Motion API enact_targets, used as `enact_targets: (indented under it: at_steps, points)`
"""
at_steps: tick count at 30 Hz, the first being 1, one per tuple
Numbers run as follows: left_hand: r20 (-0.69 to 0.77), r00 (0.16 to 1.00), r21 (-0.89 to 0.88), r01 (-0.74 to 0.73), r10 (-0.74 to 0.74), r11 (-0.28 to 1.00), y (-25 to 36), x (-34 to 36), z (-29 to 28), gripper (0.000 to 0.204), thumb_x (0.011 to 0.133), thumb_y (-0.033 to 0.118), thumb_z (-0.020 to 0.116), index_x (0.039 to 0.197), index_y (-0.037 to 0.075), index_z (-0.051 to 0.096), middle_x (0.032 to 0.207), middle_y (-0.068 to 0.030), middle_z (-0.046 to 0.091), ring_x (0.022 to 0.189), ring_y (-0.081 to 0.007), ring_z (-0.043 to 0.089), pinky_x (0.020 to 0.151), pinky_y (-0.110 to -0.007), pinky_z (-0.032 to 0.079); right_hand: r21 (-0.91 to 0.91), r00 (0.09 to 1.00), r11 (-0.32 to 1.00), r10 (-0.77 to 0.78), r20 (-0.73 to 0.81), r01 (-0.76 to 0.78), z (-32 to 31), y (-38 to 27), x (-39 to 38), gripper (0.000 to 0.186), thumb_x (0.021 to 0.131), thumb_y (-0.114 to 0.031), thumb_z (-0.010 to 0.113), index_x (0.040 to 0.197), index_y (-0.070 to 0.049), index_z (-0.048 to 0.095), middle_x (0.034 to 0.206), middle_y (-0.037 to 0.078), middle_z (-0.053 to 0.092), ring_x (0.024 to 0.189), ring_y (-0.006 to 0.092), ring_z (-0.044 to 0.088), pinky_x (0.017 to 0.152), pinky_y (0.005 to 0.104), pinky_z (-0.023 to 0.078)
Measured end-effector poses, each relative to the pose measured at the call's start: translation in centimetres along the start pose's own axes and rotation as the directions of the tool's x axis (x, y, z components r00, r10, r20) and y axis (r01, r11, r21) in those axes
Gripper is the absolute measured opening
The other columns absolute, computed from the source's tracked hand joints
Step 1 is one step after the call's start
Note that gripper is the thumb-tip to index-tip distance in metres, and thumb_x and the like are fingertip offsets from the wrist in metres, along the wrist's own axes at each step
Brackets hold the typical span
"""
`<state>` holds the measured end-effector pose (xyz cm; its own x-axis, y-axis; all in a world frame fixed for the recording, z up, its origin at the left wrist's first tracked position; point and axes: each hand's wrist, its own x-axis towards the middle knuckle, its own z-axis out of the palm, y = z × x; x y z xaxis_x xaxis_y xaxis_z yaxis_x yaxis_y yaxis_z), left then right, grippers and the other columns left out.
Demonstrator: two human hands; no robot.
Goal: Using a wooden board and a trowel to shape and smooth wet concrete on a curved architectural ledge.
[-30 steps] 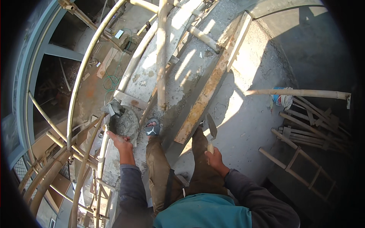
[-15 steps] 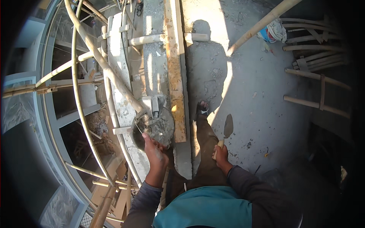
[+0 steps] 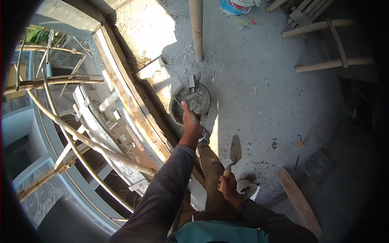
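Observation:
My left hand [image 3: 191, 123] is closed on the thin wire handle of a dark round bucket [image 3: 175, 113]. Wet grey mortar [image 3: 199, 102] lies inside it, and a grey block-like piece [image 3: 191, 84] with a squared channel sits at its far rim. The bucket hangs or stands over the floor just ahead of my foot; which one I cannot tell. In my right hand [image 3: 229, 188] is a pointed trowel [image 3: 236, 150], gripped by its wooden handle, blade facing away from me. Some mortar smears show on the blade.
A long wooden plank [image 3: 133, 97] edges the ledge on the left, with bamboo scaffolding [image 3: 77, 135] beyond it. One upright pole [image 3: 196, 32] meets the floor ahead. Far off stands a blue bucket [image 3: 235, 7]. A loose board [image 3: 298, 198] and a white container [image 3: 246, 187] lie at right.
The bucket has come off the ledge beside the plank, rightward to over the floor, with my left hand on it. My view has turned left. The trowel stays in my right hand.

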<state>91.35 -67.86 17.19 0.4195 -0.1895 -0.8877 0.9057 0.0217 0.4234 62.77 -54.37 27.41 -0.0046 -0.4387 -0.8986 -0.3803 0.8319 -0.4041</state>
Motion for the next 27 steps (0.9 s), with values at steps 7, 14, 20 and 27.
enact_targets:
  at_steps: [7,14,20,27]
  points:
    - [0.075,0.983,0.197,0.148,-0.165,0.969,-7.1,8.1,8.7,0.096,0.076,0.091,0.032,0.097,0.0,0.054,0.085,-0.0076,0.055,0.072,-0.022,0.05,0.078,-0.034,0.04,0.179,0.989,0.975,0.141,-0.045,-0.131,-0.4,-0.1,0.6,0.033,0.091,-0.022,0.061,0.114,-0.005,0.046,0.083,0.005,0.056,0.061,0.0128,0.056,0.05,0.0301,0.052]
    - [0.246,0.873,0.515,0.25,-0.421,0.82,-10.1,12.9,7.3,0.114,0.073,0.095,0.011,0.119,0.002,0.056,0.111,-0.0119,0.06,0.113,-0.0238,0.048,0.106,-0.044,0.024,0.172,0.989,0.977,0.137,-0.05,-0.127,-0.5,-2.4,3.4,0.037,0.092,-0.026,0.062,0.118,-0.005,0.046,0.08,0.004,0.055,0.061,0.0104,0.056,0.05,0.0289,0.051]
    - [0.211,0.933,0.664,0.082,-0.292,0.743,-7.1,12.8,2.8,0.121,0.075,0.093,0.014,0.151,0.0,0.024,0.154,-0.0295,0.024,0.147,-0.0415,0.011,0.117,-0.052,0.007,-0.56,0.94,0.779,-0.341,-0.001,0.282,-1.4,-8.5,17.3,0.054,0.087,-0.034,0.063,0.124,0.003,0.051,0.106,0.028,0.066,0.099,0.0466,0.063,0.086,0.0489,0.05]
    - [0.081,0.983,0.819,-0.159,0.163,0.551,3.0,1.1,-16.0,0.061,0.099,0.051,0.046,0.12,-0.004,0.059,0.104,-0.0174,0.067,0.099,-0.0249,0.066,0.081,-0.035,0.05,-0.869,0.959,0.417,-0.209,0.193,0.266,-2.1,-13.5,19.1,0.092,0.083,-0.052,0.063,0.15,-0.002,0.025,0.122,0.032,0.055,0.112,0.0455,0.056,0.092,0.0484,0.047]
